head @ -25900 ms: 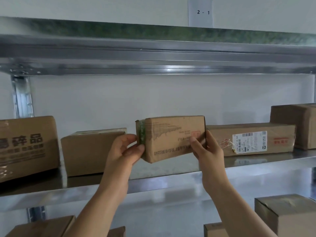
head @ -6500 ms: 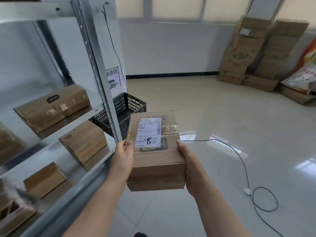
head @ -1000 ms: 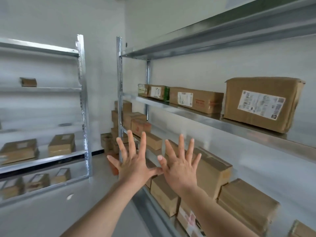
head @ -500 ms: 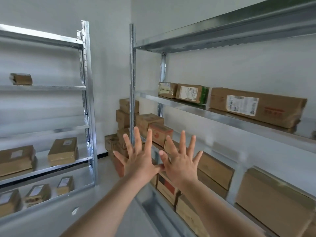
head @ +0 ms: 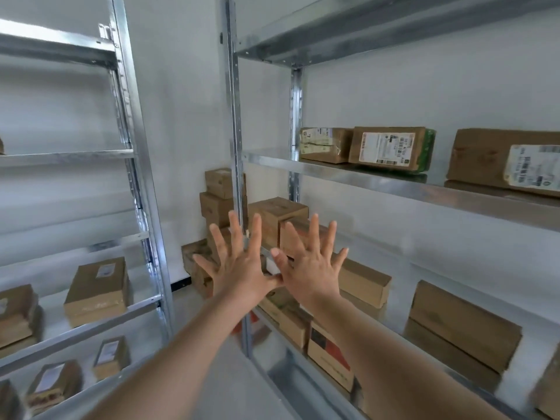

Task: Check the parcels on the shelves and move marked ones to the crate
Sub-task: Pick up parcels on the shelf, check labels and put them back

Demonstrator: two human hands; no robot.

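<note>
My left hand (head: 239, 265) and my right hand (head: 312, 265) are stretched out in front of me, backs toward me, fingers spread, thumbs touching, holding nothing. Behind them stand metal shelves. On the right rack's upper shelf (head: 394, 184) sit a small taped parcel (head: 325, 144), a parcel with a white label and green end (head: 392, 148) and a long labelled parcel (head: 509, 162). Lower shelves on the right hold several brown boxes (head: 463, 325). The crate is out of view.
A second metal rack on the left (head: 142, 207) carries labelled parcels (head: 98, 287) on its lower shelves. Cardboard boxes (head: 222, 195) are stacked in the corner between the racks. A strip of grey floor (head: 224, 386) runs between the racks.
The view has swung to the right and closer to the corner; both hands stay open and spread together. Earlier I carried a marked parcel in both hands; now they are empty.
</note>
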